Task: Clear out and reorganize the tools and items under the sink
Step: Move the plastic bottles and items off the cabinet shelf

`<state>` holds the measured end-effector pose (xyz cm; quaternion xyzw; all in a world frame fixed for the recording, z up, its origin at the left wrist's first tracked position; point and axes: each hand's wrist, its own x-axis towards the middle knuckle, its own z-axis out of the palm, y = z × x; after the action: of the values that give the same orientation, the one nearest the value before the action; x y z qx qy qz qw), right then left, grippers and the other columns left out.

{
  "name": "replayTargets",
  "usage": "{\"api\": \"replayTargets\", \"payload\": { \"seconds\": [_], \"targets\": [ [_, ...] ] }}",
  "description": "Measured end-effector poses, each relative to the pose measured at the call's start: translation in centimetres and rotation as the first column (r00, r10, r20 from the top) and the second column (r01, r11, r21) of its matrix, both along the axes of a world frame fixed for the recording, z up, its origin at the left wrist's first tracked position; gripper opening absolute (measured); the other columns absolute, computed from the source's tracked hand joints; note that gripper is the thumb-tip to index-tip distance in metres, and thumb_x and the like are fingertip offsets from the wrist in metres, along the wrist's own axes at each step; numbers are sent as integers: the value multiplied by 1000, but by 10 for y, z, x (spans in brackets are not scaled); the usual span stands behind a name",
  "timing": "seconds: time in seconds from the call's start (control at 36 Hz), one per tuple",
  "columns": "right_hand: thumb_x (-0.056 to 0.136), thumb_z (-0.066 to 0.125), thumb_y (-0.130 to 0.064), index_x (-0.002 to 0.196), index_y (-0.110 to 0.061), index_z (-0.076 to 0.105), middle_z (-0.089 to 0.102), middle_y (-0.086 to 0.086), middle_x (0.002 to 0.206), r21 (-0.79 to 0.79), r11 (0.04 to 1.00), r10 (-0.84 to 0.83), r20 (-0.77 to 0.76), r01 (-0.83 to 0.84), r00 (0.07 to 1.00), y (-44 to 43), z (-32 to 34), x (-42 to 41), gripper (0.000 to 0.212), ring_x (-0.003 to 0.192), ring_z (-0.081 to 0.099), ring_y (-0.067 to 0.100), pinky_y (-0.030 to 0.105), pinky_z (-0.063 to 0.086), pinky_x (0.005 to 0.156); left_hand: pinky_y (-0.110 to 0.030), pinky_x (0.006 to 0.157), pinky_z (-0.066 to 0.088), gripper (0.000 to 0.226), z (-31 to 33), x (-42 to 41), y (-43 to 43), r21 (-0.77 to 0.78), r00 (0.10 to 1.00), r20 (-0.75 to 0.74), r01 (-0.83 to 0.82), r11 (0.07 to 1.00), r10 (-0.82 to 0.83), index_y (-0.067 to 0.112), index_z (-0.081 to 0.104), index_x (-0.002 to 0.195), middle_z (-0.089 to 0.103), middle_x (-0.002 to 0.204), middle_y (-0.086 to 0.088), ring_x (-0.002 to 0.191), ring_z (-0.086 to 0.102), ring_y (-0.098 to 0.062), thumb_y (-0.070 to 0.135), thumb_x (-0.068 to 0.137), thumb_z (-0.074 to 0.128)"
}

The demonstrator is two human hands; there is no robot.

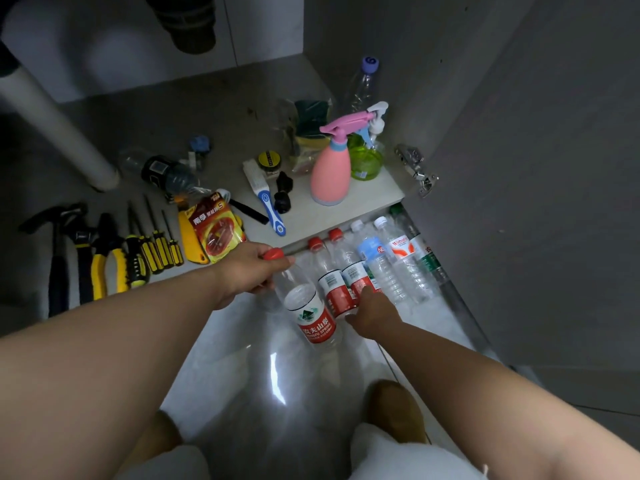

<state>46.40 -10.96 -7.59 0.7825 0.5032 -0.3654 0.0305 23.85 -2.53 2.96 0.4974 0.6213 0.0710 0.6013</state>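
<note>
My left hand (249, 271) grips the neck of a clear plastic bottle (308, 306) with a red cap and a red label, held tilted just above the floor. My right hand (372, 311) touches the lower end of a second red-label bottle (334, 289). That bottle lies in a row of several empty bottles (388, 268) on the pale floor, against the front edge of the cabinet base (363, 199). Inside the cabinet, a hammer (57, 258), pliers (105, 258) and yellow-handled screwdrivers (156, 251) lie lined up at the left.
A pink spray bottle (329, 171) and a green one (365, 161) stand at the cabinet's front right, with sponges (310, 133) and a tall clear bottle (362, 84) behind. A blue-handled brush (266, 199), a red packet (216, 230) and a lying dark bottle (166, 173) sit mid-shelf. A white pipe (55, 123) descends at left; the open door (536, 202) is at right.
</note>
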Motion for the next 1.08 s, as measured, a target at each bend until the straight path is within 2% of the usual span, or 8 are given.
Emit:
{"api": "replayTargets", "payload": {
  "seconds": [0.19, 0.36, 0.47, 0.64, 0.75, 0.86, 0.97, 1.08],
  "targets": [
    [98, 48, -40, 128, -11, 54, 67, 15, 114, -52, 993, -107, -105, 102, 989, 14, 18, 8, 42, 85, 68, 29, 35, 60, 69, -35, 76, 51, 41, -7, 10, 8, 1, 999, 26, -32, 999, 32, 4, 69, 110, 62, 80, -12, 77, 59, -21, 41, 93, 68],
    [102, 43, -42, 130, -2, 58, 63, 22, 126, -164, 959, -275, -318, 233, 907, 10, 26, 11, 50, 113, 63, 39, 49, 54, 97, -29, 66, 54, 39, -17, 25, 13, -27, 1000, -5, -24, 999, 24, 7, 68, 103, 61, 79, -9, 72, 59, -19, 45, 93, 67],
    [103, 45, -37, 139, -12, 50, 56, 14, 134, -194, 937, -345, -395, 290, 852, 0, 24, 7, 44, 111, 57, 25, 37, 55, 91, -29, 65, 52, 36, -24, 32, 11, -56, 1000, -17, 7, 998, -8, 9, 67, 104, 57, 75, -7, 68, 56, -18, 44, 95, 65],
    [103, 39, -46, 135, -9, 56, 60, 15, 133, -127, 955, -297, -360, 269, 885, -9, 15, -1, 51, 116, 59, 29, 44, 50, 101, -25, 59, 51, 38, -29, 34, 11, -94, 995, -69, 68, 993, -74, 5, 63, 117, 59, 77, -8, 67, 58, -17, 39, 99, 61],
    [96, 46, -56, 120, -17, 67, 68, 4, 115, 25, 971, -213, -358, 237, 909, -11, 12, 0, 51, 106, 64, 20, 40, 52, 94, -26, 60, 52, 40, -28, 35, 13, -81, 995, -80, 60, 995, -66, 3, 63, 116, 60, 77, -8, 67, 58, -17, 39, 100, 58],
    [78, 67, -58, 101, -30, 69, 71, -15, 90, 124, 981, -57, -548, 148, 834, -13, 21, -4, 37, 86, 70, 5, 15, 53, 66, -30, 68, 53, 48, -31, 36, 14, -96, 1000, -5, -30, 995, 29, 0, 63, 122, 56, 76, -8, 69, 58, -18, 42, 100, 58],
    [72, 85, -30, 111, -26, 55, 68, -1, 91, 136, 984, -17, -565, 113, 825, -16, 19, -2, 49, 73, 71, 18, 30, 59, 54, -32, 75, 58, 48, -28, 40, 15, -177, 984, 97, -128, 976, 147, 2, 63, 124, 55, 83, -9, 72, 58, -18, 44, 100, 58],
    [71, 85, -38, 108, -27, 45, 64, -9, 89, 186, 956, -130, -420, 226, 898, -12, 22, 18, 56, 71, 67, 6, 28, 58, 57, -42, 86, 61, 43, -26, 49, 8, -226, 980, 127, -124, 966, 156, 13, 57, 124, 63, 108, -11, 94, 67, -24, 48, 99, 56]
  ]
}}
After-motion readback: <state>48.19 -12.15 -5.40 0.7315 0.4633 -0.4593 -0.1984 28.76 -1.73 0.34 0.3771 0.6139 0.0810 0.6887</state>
